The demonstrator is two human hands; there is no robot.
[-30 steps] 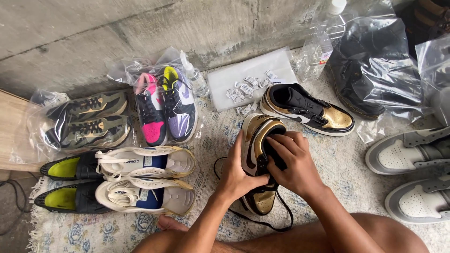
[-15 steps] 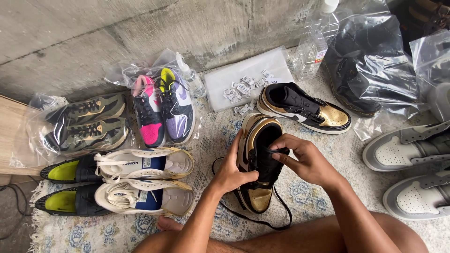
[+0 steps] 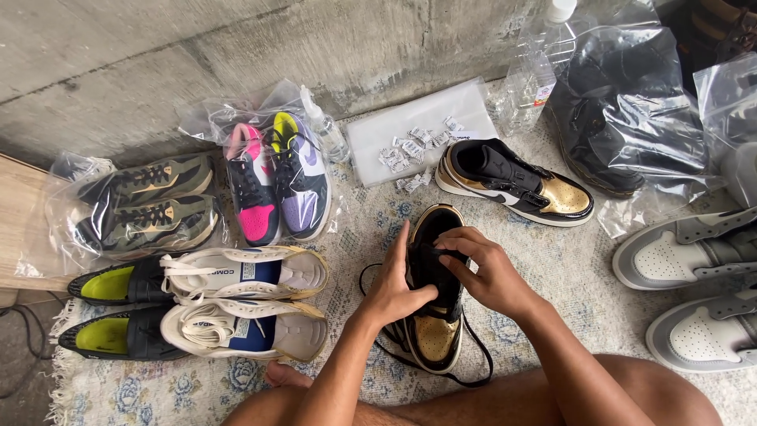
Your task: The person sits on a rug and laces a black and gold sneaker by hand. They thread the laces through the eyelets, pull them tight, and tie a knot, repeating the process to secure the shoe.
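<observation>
**Both hands on a black-and-gold sneaker, amid rows of shoes on a rug**

The patterned rug (image 3: 544,260) carries everything. Far to the right of the fingers, and beyond them, lies a clear bag with a black shoe (image 3: 623,110); to their right sit two grey sneakers (image 3: 694,284). To their left lie the white sneakers (image 3: 244,304), then bagged olive sneakers (image 3: 150,209) and a bagged pink and purple pair (image 3: 276,177).

Just beyond the fingers rests the matching sneaker (image 3: 512,181). The black-and-gold sneaker (image 3: 434,335) lies on the rug directly under both hands, gold toe pointing toward the person. The left hand (image 3: 394,288) clasps its side, fingers curled on the upper. The right hand (image 3: 489,272) has its fingers pinched narrowly at the tongue and lace area; what exactly they pinch I cannot tell.

The shoe looks light, with a firm sole and soft collar; its glossy gold toe is probably slick, so the midfoot sides offer the surest hold. Its loose black lace (image 3: 465,371) trails and could snag.
</observation>
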